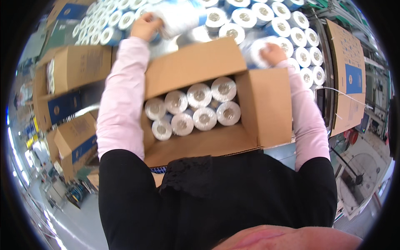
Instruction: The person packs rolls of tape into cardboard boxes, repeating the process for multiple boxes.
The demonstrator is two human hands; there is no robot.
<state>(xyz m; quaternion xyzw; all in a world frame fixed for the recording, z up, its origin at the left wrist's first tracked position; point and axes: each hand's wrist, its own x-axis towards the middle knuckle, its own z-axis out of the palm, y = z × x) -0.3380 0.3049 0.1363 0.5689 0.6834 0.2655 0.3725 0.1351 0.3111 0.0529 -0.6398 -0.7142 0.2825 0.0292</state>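
My left hand is closed on the end of a white plastic-wrapped roll with a blue band, lying on its side and blurred by motion. Over at the right, my right hand is closed on another white wrapped roll, also blurred. Between my arms stands an open cardboard box with its flaps folded out. Two rows of upright white rolls fill its far part, with bare cardboard along the near side.
Many upright white rolls with blue sides crowd the table beyond the box. More cardboard boxes stand at the left, and a tall cardboard sheet or box with a blue panel at the right. Machinery sits at the lower right.
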